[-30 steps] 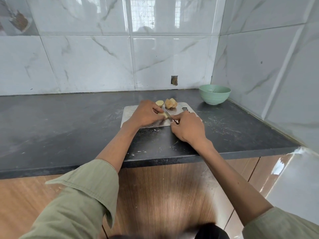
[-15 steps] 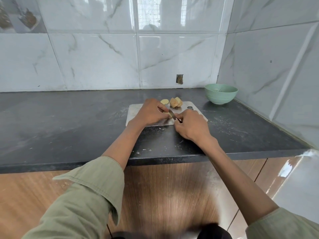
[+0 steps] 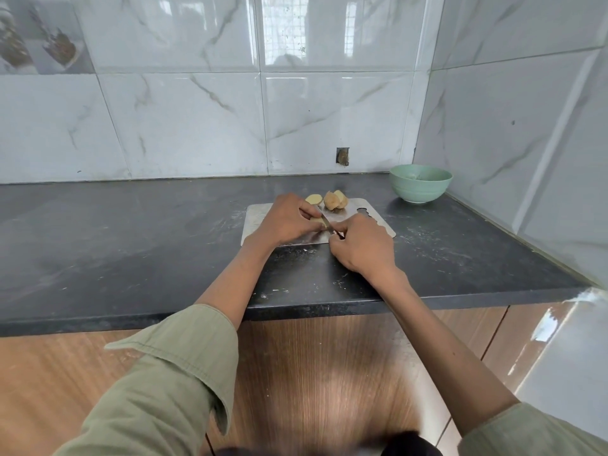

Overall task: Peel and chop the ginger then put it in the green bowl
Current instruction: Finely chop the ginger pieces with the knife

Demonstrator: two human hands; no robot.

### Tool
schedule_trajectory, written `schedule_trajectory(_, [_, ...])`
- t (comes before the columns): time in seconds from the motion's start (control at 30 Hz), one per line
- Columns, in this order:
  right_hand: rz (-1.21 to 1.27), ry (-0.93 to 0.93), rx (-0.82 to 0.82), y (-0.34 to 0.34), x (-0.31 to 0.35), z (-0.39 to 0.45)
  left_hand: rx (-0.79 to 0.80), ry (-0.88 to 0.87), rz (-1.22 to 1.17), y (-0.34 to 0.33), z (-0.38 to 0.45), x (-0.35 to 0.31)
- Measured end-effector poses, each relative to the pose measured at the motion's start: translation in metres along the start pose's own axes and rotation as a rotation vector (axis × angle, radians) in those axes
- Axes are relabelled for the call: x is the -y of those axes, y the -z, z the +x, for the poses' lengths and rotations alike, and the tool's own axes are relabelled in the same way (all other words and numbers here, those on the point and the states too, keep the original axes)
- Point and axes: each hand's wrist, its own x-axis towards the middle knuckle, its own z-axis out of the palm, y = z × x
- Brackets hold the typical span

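A dark stone desk runs along the tiled wall into the right corner, its top scuffed and dusted with pale specks and streaks near the front edge. A thin metal cutting board lies flat on it, right of centre, with ginger pieces resting near the board's far edge. A green bowl stands upright on the desk in the far right corner, apart from the board, close to both walls.
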Motion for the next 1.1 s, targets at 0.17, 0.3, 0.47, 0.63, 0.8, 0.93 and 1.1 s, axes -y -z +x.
schedule_trajectory(0.17, [0.024, 0.012, -0.061, 0.001, 0.001, -0.004, -0.024, 0.004, 0.052, 0.003, 0.002, 0.004])
schedule_trajectory(0.3, [0.025, 0.027, -0.073, 0.0, 0.002, -0.005, -0.026, 0.043, 0.005, 0.001, 0.004, 0.006])
schedule_trajectory(0.47, [-0.014, 0.032, -0.051, 0.0, 0.004, -0.004, -0.035, 0.021, 0.007, 0.003, 0.004, 0.007])
schedule_trajectory(0.63, [-0.07, 0.05, 0.012, 0.0, 0.01, 0.005, -0.02, 0.012, -0.011, 0.003, 0.001, 0.006])
schedule_trajectory(0.8, [-0.036, 0.021, 0.095, 0.002, 0.01, 0.011, -0.025, 0.009, -0.038, 0.005, -0.003, 0.002])
schedule_trajectory(0.93, [0.006, 0.024, 0.075, 0.002, 0.004, 0.006, -0.034, 0.009, -0.037, 0.005, -0.003, 0.001])
schedule_trajectory(1.1, [0.005, 0.017, 0.037, -0.003, 0.007, 0.008, -0.046, 0.018, -0.059, 0.004, -0.002, 0.004])
